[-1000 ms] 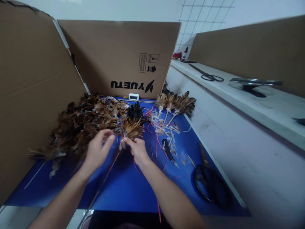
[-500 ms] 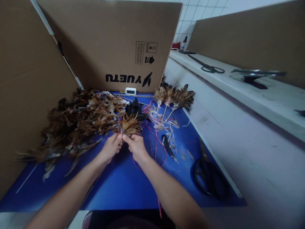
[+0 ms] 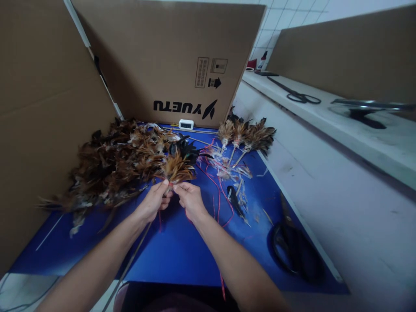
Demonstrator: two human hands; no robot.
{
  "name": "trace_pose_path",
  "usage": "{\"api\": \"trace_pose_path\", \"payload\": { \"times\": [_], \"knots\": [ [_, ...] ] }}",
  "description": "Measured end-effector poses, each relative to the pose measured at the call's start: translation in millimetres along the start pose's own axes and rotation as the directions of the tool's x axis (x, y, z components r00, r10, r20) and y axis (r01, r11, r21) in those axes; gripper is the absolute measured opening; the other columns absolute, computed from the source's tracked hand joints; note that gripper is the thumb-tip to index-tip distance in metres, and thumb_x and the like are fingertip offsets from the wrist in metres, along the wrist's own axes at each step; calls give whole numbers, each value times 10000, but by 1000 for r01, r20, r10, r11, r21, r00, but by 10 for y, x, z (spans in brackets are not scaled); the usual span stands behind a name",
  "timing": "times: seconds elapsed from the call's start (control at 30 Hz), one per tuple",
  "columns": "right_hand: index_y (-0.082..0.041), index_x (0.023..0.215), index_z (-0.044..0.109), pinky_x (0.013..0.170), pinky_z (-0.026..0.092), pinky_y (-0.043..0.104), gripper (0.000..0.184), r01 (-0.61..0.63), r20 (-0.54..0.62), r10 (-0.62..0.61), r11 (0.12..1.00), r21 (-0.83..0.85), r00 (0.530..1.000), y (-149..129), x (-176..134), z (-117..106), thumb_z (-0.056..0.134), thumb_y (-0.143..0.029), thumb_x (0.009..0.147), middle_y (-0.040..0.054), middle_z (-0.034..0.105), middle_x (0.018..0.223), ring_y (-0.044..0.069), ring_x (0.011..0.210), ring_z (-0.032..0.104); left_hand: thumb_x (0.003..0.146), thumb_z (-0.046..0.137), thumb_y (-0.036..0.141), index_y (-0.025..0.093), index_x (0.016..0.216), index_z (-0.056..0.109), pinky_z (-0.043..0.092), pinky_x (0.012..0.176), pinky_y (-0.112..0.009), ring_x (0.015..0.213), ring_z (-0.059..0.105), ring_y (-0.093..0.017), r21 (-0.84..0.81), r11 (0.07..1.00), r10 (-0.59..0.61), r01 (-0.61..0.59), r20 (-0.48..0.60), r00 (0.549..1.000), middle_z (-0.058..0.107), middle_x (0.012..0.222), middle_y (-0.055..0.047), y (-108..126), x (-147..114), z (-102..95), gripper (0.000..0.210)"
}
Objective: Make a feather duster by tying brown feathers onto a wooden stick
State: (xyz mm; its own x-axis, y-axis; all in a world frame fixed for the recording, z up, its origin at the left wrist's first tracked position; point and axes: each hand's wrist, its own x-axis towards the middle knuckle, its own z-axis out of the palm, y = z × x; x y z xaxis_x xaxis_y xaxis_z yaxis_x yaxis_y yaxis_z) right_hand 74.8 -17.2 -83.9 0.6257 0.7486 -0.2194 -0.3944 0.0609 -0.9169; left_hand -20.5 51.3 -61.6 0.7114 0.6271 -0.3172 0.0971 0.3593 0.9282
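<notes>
My left hand (image 3: 155, 202) is closed round the neck of a feather duster (image 3: 177, 168), its brown and black feathers fanning away from me. A thin stick (image 3: 134, 256) runs from below that hand toward the near table edge. Close beside it, my right hand (image 3: 190, 199) is closed in a pinch at the feather base, on red string (image 3: 171, 184) that crosses there. Fingers partly hide the binding. More red string (image 3: 219, 203) trails over the blue table to the right of my hands and past its front edge.
A big heap of loose feathers (image 3: 113, 167) covers the table's left. Finished-looking feather bunches on sticks (image 3: 238, 136) lie at back right, near scraps. Large black-handled scissors (image 3: 289, 247) lie on the right. Cardboard (image 3: 182, 52) stands behind a small white digital display (image 3: 186, 125).
The view has turned slightly left, so everything sits farther right. My hands have parted a little at the feather base, and red string now shows between them and below my left hand.
</notes>
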Motion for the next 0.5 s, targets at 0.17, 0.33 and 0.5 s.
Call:
{"api": "trace_pose_path", "payload": {
  "times": [0.17,0.33,0.5],
  "knots": [
    [-152,652,585,378,138,191,268,-47,27,46,999,26,999,7,-17,-9,726,-364,569,-97,400,462,23,385,227,747,616,575,173,770,420,130,356,-129,396,199,-5,40,999,-9,9,0,1000,295,566,99,-20,2,10,448],
    [-175,694,547,361,120,194,275,-96,96,98,995,-27,991,33,-8,-96,704,-380,597,-123,336,438,31,362,195,828,535,515,185,755,396,147,351,-139,385,200,-14,59,997,-40,39,16,999,299,555,98,-92,35,5,366],
    [-182,674,533,403,202,204,212,53,165,12,922,-384,986,50,29,-260,601,-381,705,-105,352,436,49,368,247,869,487,459,179,759,423,134,345,-156,366,205,-20,46,997,-69,68,11,998,311,541,91,-154,54,-1,307]
  ]
}}
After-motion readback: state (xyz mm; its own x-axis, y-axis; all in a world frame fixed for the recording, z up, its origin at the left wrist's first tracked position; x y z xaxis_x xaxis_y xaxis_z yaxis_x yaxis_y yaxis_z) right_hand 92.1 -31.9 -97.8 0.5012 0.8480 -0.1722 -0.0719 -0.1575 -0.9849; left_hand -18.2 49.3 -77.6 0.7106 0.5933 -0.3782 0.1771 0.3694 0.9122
